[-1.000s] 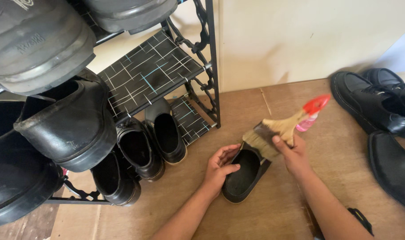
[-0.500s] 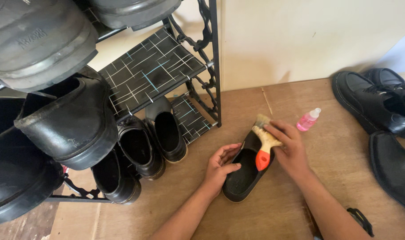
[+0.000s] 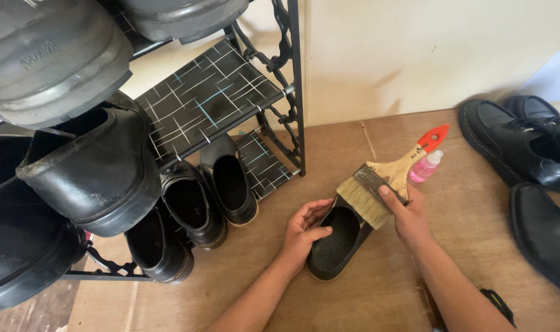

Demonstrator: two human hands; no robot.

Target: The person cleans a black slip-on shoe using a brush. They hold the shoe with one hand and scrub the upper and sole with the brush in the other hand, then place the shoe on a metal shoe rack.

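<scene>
I note the left hand (image 3: 304,232) cupped over the rim of the black slip-on shoe (image 3: 336,241) on the brown floor (image 3: 378,289), apparently steadying it; the right hand (image 3: 409,215) is closed on the flat brush (image 3: 387,184), bristles laid across the toe. Shoe rack (image 3: 230,98) stands near left, pink bottle (image 3: 425,166) (small) just beyond the brush handle, black boots (image 3: 513,141) well right

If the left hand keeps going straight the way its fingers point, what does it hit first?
The left hand points up and right across the black slip-on shoe it grips. First in line, probably, are the brush bristles just beyond; depth is unclear.
</scene>
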